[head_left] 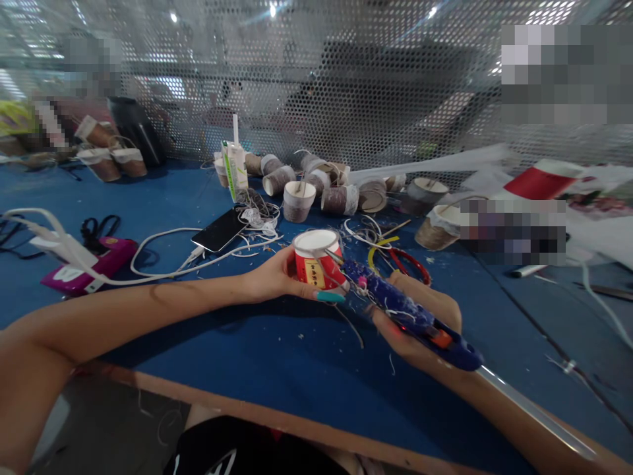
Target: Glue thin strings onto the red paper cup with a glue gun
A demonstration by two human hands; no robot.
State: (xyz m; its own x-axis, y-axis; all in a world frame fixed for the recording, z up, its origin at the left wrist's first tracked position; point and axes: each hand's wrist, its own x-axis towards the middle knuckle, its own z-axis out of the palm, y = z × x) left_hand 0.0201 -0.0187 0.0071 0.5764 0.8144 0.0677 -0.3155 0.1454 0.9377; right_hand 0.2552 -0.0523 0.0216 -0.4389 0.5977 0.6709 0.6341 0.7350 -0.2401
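Observation:
My left hand is closed around a red paper cup with a white mouth, held upright over the blue table. A turquoise thumbnail shows at the cup's lower front. In my right hand is a dark blue hot glue gun, with strands of dried glue on its body and a long clear glue stick sticking out of its back. Its nozzle points left and up at the cup's right side; whether it touches the cup I cannot tell. A thin cord lies by the cup.
Behind the cup stand and lie several twine-wrapped cups and a drink carton. A phone on a white cable and a purple box are at left. Right lie yellow and red rings and blurred clutter. A perforated metal screen closes the back.

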